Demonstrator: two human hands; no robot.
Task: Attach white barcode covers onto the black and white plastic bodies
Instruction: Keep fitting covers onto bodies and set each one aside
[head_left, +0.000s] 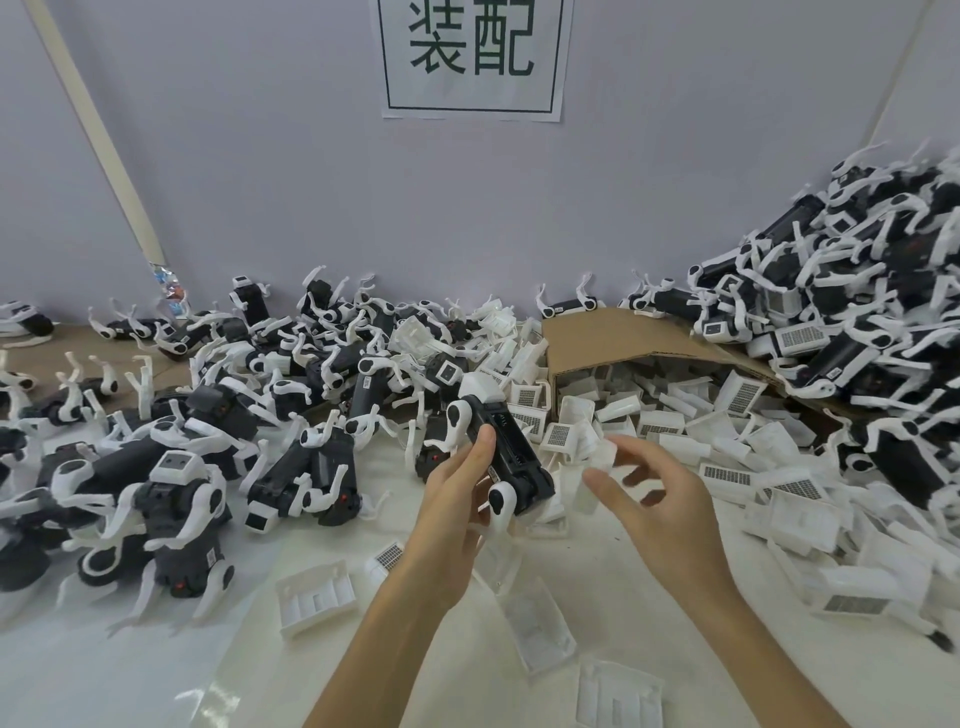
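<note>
You are holding one black and white body (511, 447) up over the tabletop (156, 675) in your left hand (457, 499). Its fingers (483, 441) are curling around the body's black middle. Your right hand (660, 504) is hanging just beside it. Those fingers (631, 447) are looking spread and a little bent, but they are blurry. There is something white by the tips, and I cannot tell if they are pinching a cover or nothing. The white covers (675, 415) are spilling out of the cardboard box (623, 332) right behind your hands, and one loose cover (317, 597) is lying nearer to you. The thin white legs on the body are sticking out, so one may be getting in the way and catching the cover as you are bringing it in. If the cover is going on crooked or the wrong way round, it may not be clicking in, and hard pushing may be bending it. The covers are lying mixed up, so you may be grabbing two at once. Your arm is also passing near the heap of bodies (857, 291) on the right, and a bump may be sending some sliding down.
</note>
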